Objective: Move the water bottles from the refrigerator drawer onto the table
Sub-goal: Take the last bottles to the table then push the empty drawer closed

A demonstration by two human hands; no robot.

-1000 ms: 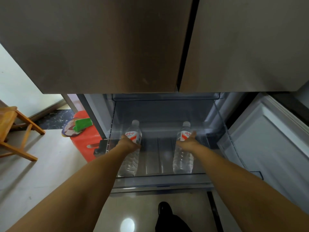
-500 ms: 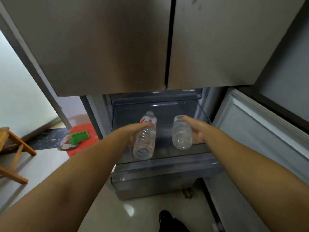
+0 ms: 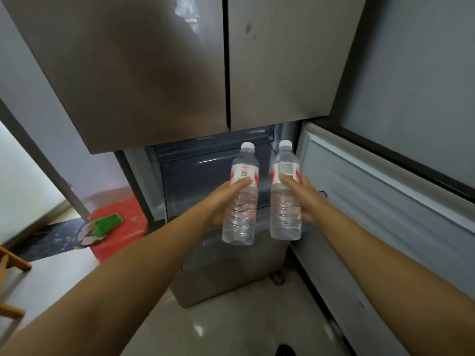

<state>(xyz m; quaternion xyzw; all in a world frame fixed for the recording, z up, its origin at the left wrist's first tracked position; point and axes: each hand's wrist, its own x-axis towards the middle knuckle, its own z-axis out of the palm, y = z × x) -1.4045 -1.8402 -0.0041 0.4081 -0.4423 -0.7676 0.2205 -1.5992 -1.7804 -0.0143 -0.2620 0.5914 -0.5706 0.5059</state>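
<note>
Two clear water bottles with white caps and red-and-white labels are upright in the air in front of the open refrigerator drawer (image 3: 205, 173). My left hand (image 3: 223, 199) grips the left bottle (image 3: 241, 201) around its middle, thumb across the label. My right hand (image 3: 305, 199) grips the right bottle (image 3: 285, 199) the same way. The bottles are side by side, a small gap between them, both lifted clear above the drawer. The table is not in view.
The refrigerator's steel upper doors (image 3: 154, 73) hang overhead. An open lower door (image 3: 385, 201) stands to the right. On the floor at left lie a red mat (image 3: 120, 227) with a green object (image 3: 106, 223), and a wooden chair (image 3: 10, 263) at the edge.
Both hands have lifted the bottles out of the drawer and turned them upright. The view has pulled back and up from the drawer.
</note>
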